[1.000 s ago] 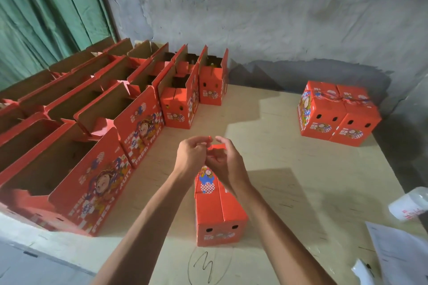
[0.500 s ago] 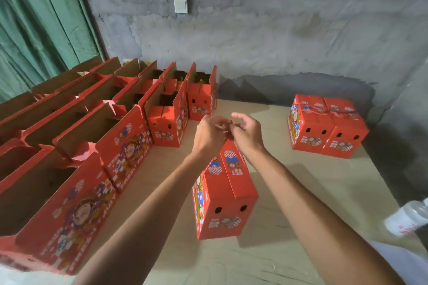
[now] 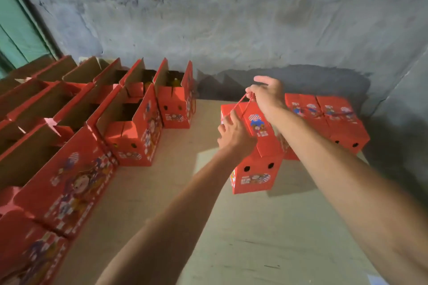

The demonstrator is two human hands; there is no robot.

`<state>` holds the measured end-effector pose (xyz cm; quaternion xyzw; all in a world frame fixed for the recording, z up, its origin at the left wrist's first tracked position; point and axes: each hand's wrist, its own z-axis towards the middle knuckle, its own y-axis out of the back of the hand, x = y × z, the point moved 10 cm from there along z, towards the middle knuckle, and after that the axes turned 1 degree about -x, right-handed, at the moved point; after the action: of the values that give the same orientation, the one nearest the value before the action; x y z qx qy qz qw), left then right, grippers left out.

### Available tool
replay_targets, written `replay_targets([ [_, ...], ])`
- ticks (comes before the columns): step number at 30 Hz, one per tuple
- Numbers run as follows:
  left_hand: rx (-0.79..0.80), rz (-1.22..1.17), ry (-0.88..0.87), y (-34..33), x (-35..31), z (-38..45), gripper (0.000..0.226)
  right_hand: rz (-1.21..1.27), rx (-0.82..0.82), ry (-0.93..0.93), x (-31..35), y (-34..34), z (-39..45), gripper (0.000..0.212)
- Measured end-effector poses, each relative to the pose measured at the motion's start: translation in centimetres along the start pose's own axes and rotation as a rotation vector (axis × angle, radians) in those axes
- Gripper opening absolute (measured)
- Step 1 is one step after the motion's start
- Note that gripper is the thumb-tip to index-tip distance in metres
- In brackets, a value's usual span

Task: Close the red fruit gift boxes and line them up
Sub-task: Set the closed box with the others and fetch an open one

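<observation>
1. Head view, hands: my right hand (image 3: 266, 93) has its fingers curled round the red cord handle (image 3: 242, 102) of the closed box (image 3: 257, 152), carrying it tilted above the table (image 3: 266, 238). My left hand (image 3: 234, 134) presses against the box's left upper edge, fingers bent over it and partly round the cord.
2. Head view, places: the carried box hangs just left of and nearer than the two closed boxes (image 3: 328, 118) at the far right by the wall (image 3: 231, 30). The open boxes (image 3: 129, 127) run along the left, flaps up.
3. Head view, risks: the box hangs from one thin cord, so I judge it could swing into the finished pair and knock them askew. Set down tilted, it may land out of line.
</observation>
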<state>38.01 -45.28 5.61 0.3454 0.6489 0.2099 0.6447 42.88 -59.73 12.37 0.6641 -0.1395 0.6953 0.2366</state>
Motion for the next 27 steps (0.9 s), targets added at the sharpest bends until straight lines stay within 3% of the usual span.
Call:
replay_targets([
  [5,0.133,-0.057,-0.017,-6.9,-1.8,8.4,0.098,-0.117,-0.051,0.034,-1.7,4.3,9.5,0.050],
  [11,0.183,-0.094,-0.114,-14.0,-2.2,16.6,0.103,-0.171,-0.069,0.027,-6.8,6.3,16.6,0.043],
  [18,0.237,-0.048,-0.138,-20.0,-0.4,19.6,0.070,-0.258,-0.132,0.036,-12.2,8.3,18.2,0.038],
  [21,0.247,-0.083,-0.153,-19.8,0.2,19.3,0.071,-0.452,-0.122,0.060,-11.0,7.4,17.6,0.036],
  [23,0.231,-0.149,-0.148,-18.5,0.6,19.1,0.068,-0.724,-0.109,0.092,-10.0,6.5,16.6,0.032],
  [25,0.172,-0.205,-0.150,-16.1,0.8,18.7,0.060,-1.059,-0.115,0.182,-8.3,4.9,14.8,0.029],
  [27,0.102,-0.222,-0.169,-13.2,1.1,18.0,0.053,-1.167,-0.108,0.293,-6.5,2.5,13.0,0.028],
])
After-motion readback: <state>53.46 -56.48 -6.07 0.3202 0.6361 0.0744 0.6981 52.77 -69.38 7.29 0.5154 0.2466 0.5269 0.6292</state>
